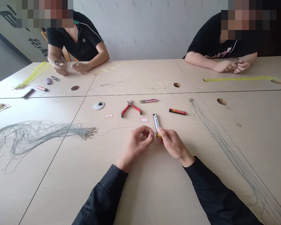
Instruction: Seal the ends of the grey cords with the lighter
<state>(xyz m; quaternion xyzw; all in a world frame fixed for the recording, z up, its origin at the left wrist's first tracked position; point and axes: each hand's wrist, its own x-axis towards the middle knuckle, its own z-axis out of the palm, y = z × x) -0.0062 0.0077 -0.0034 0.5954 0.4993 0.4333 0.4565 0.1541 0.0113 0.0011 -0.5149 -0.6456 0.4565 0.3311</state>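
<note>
A slim silver lighter with dark lettering (155, 120) sits in the right hand (174, 143) over the middle of the counter (145, 190), its lettered end pointing to the far side; the fingers are curled closed around its near, yellow-tipped part. Just left of it, the left hand (140, 140) has thumb and forefinger pinched together on a fine grey-green thread (119, 127) (what lies between the fingertips is too small to see). The thread runs left to a loose bundle of grey-green strands (53, 134), gathered at small bronze-coloured metal pieces (90, 133).

Beyond the hands lie a white red-bordered label (144, 119), red-handled metal pliers (130, 104) with handles spread, pink-handled snips (150, 101) and, to the right, a red-and-black lighter (177, 111). Farther left are a second label with writing (108, 115) and a round silver disc (98, 105). Another grey-green bundle (224, 147) stretches along the right. Two people in black shirts sit at the far side, forearms on the counter.
</note>
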